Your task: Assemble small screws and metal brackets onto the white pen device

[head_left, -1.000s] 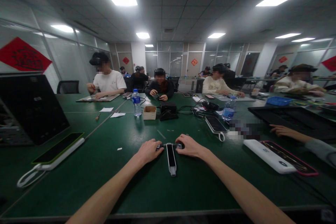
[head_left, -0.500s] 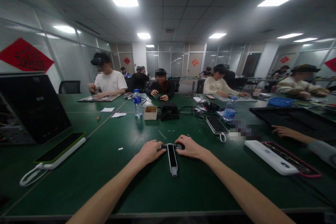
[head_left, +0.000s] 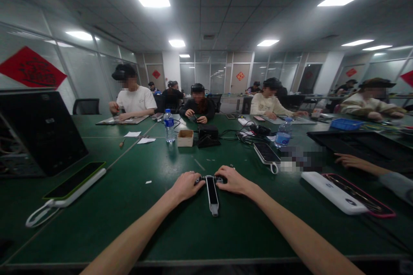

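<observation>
On the green table lies a T-shaped device (head_left: 212, 194) with a long black face in a silver-white frame and a grey tip pointing toward me. Dark pieces stick out on both sides of its far end. My left hand (head_left: 187, 185) is closed on the left dark piece, its thumb pressed along the near side. The right dark piece is gripped by my right hand (head_left: 231, 180), with fingers curled over it. My fingers hide much of both side pieces, so their exact shape cannot be made out.
Left stand a black computer case (head_left: 48, 131) and a phone (head_left: 75, 180) beside a white power bank. Ahead are a water bottle (head_left: 169, 125) and a cardboard box (head_left: 185, 138). At right lie a white power bank (head_left: 332, 192) and a co-worker's hand (head_left: 356, 162) on a black panel.
Almost nothing differs. Both hands keep their hold on the T-shaped device, which stays in nearly the same spot; the whole view has shifted very slightly.
</observation>
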`<state>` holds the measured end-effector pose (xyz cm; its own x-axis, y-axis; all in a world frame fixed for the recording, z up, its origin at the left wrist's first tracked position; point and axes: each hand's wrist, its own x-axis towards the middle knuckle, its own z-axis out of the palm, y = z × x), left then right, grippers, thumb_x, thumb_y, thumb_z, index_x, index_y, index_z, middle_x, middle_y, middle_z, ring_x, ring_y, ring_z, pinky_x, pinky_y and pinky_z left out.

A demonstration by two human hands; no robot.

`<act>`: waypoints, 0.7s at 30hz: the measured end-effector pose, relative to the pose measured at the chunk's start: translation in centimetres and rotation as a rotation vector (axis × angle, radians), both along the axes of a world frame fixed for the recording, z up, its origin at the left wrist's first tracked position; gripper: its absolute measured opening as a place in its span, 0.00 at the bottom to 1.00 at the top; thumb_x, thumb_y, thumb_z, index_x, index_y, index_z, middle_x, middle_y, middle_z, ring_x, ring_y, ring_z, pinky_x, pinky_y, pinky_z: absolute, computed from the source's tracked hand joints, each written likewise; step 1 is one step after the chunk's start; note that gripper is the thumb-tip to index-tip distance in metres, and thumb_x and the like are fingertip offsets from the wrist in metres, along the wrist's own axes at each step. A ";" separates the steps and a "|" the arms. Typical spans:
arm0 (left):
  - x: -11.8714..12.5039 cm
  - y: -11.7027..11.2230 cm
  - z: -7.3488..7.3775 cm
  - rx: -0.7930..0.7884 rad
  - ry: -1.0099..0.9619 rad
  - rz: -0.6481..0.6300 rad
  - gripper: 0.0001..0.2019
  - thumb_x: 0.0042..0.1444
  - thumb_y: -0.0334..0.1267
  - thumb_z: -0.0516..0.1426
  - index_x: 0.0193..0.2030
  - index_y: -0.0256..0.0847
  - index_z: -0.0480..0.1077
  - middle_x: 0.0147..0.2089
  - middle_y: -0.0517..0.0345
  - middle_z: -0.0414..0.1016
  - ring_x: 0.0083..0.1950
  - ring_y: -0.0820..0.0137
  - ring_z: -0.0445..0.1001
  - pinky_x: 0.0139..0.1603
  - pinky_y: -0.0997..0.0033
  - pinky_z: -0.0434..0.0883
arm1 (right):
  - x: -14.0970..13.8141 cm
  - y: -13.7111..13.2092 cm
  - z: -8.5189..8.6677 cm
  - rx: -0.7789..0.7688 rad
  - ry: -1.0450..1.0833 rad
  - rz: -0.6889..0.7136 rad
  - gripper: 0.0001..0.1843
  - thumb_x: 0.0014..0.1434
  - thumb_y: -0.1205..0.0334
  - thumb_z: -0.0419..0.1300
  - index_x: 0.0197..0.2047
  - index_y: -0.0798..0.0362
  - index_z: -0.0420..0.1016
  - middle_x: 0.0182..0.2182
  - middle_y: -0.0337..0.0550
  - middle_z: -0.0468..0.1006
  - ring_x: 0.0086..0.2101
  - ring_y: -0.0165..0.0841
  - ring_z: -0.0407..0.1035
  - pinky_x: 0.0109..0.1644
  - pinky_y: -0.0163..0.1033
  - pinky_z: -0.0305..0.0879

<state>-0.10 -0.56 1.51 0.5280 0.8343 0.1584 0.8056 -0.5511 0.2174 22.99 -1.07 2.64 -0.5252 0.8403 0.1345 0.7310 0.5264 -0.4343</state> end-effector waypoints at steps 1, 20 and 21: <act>0.0 0.0 0.1 0.011 -0.005 -0.009 0.16 0.63 0.46 0.47 0.38 0.40 0.72 0.36 0.51 0.74 0.37 0.65 0.72 0.38 0.68 0.66 | 0.0 0.1 -0.1 0.001 0.000 0.000 0.20 0.56 0.55 0.58 0.49 0.55 0.74 0.46 0.50 0.71 0.46 0.39 0.66 0.53 0.43 0.62; -0.3 0.8 -0.8 -0.003 -0.149 0.034 0.09 0.61 0.38 0.51 0.36 0.39 0.72 0.36 0.56 0.73 0.36 0.68 0.70 0.36 0.71 0.64 | 0.2 1.2 -2.0 0.060 0.025 0.032 0.16 0.63 0.57 0.52 0.49 0.52 0.76 0.45 0.48 0.71 0.46 0.37 0.65 0.51 0.42 0.63; -0.3 0.7 -0.7 -0.003 -0.148 0.023 0.09 0.61 0.38 0.51 0.37 0.39 0.71 0.36 0.56 0.72 0.37 0.69 0.70 0.36 0.71 0.64 | 0.1 1.1 -2.0 0.065 0.028 0.030 0.16 0.63 0.57 0.52 0.48 0.53 0.76 0.44 0.48 0.72 0.45 0.37 0.65 0.50 0.41 0.63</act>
<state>-0.44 0.17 0.77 0.4799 0.8464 0.2309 0.7769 -0.5323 0.3364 23.04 0.03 0.68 -0.5452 0.8132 0.2035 0.7024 0.5757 -0.4186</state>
